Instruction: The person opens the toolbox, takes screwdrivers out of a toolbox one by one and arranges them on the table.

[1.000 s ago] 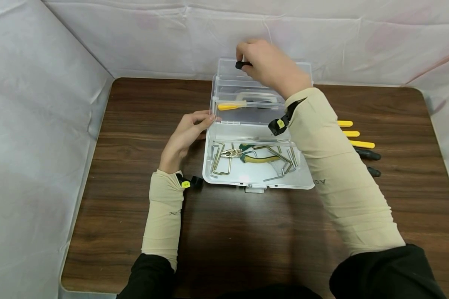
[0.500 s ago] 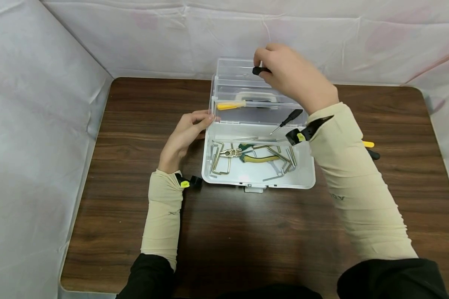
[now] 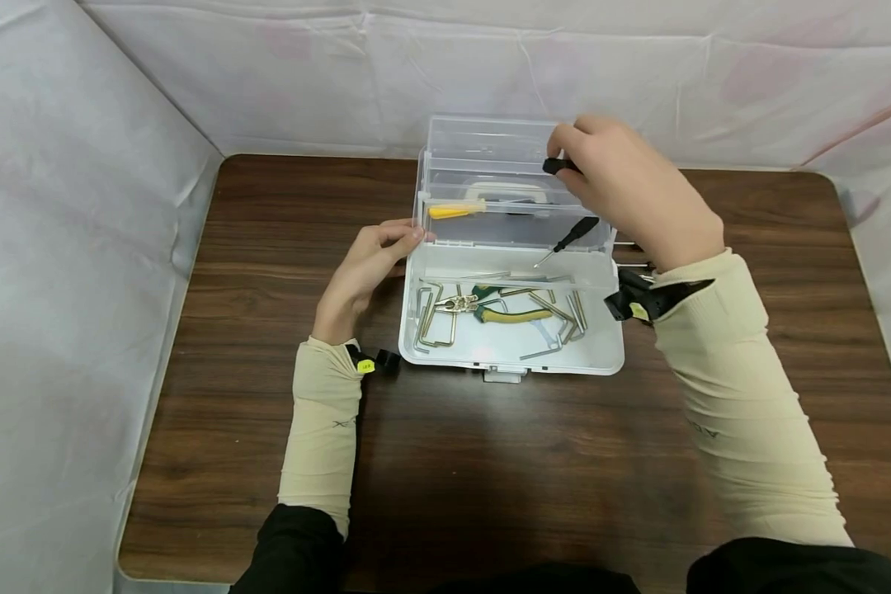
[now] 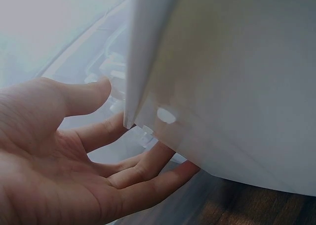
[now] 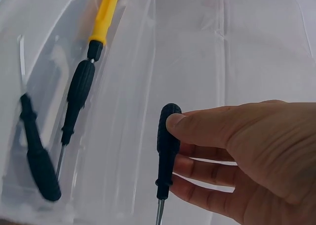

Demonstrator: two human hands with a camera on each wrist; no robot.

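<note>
My right hand (image 3: 631,181) pinches a black-handled screwdriver (image 5: 168,146) between thumb and fingers, its shaft pointing down in the right wrist view. It is over the right side of the raised clear lid (image 3: 490,132) of a white toolbox (image 3: 601,351). My left hand (image 3: 364,268) touches the box's left side near the hinge, fingers reaching behind its edge and thumb apart from it in the left wrist view. A yellow-handled screwdriver (image 5: 103,17) and two black-handled ones, one a black screwdriver (image 3: 581,229) at the right, lie in the clear upper section.
The white bottom holds combination pliers (image 3: 516,316) with green and yellow grips, among several hex keys (image 3: 426,313). Metal shafts (image 3: 634,265) stick out right of the box, partly hidden by my right arm. White cloth (image 3: 304,74) hangs close behind the dark wooden table (image 3: 453,478).
My right hand has moved right and nearer to me with the screwdriver, uncovering the black screwdriver at the upper section's right end. My left hand has stayed at the box's side.
</note>
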